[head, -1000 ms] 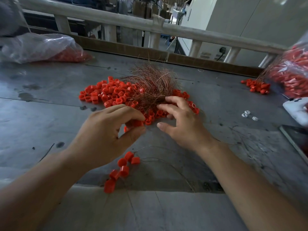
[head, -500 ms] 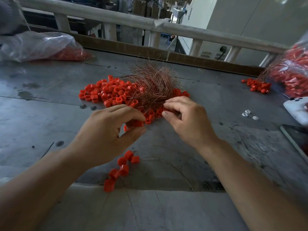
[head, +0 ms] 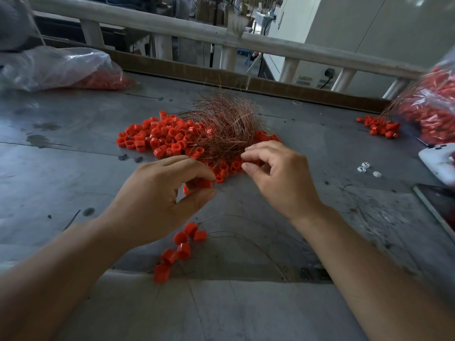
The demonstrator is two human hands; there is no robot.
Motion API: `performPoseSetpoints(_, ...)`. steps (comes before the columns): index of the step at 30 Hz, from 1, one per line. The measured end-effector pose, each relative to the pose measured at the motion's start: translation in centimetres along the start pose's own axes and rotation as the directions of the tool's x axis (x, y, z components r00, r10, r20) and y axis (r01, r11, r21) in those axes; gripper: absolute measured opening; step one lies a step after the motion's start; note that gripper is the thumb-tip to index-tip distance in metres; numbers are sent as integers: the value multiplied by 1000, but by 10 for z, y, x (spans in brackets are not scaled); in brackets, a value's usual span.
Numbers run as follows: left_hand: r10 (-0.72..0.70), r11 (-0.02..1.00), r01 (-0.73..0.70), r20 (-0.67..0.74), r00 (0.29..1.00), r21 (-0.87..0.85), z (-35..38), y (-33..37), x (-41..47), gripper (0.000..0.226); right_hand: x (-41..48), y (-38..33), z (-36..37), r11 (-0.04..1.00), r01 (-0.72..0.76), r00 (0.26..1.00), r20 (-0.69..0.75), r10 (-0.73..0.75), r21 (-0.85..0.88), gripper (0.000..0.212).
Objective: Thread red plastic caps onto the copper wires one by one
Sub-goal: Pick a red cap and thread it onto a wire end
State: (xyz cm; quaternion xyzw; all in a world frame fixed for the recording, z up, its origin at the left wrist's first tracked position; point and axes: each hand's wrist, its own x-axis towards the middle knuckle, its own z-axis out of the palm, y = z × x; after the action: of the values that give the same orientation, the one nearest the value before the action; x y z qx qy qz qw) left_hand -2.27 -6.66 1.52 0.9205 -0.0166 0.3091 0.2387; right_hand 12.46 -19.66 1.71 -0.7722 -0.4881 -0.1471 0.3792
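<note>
While the left hand [head: 157,200] pinches red caps [head: 203,184] ready for threading, the right hand [head: 280,175] curls at the copper wires [head: 226,126], its grip impossible to tell.

The left hand [head: 157,203] and right hand [head: 278,178] are bare. So are the left forearm [head: 61,279] and right forearm [head: 369,267], uncovered all the way to the frame's lower corners. The right thumbnail looks short and plain. Knuckle creases line the back of each hand, and the forearms blur slightly near the camera.
</note>
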Motion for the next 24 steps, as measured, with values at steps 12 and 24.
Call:
performPoseSetpoints(12,-119,988,108,-99,988,-107,2,-1,3,23,-1,-6,-3,980,200,976,-86,-199,5,8)
performPoseSetpoints(24,-384,896,303,-222,896,-325,-2,-4,6,22,-5,-15,-10,957,280,958,-88,-274,70,11)
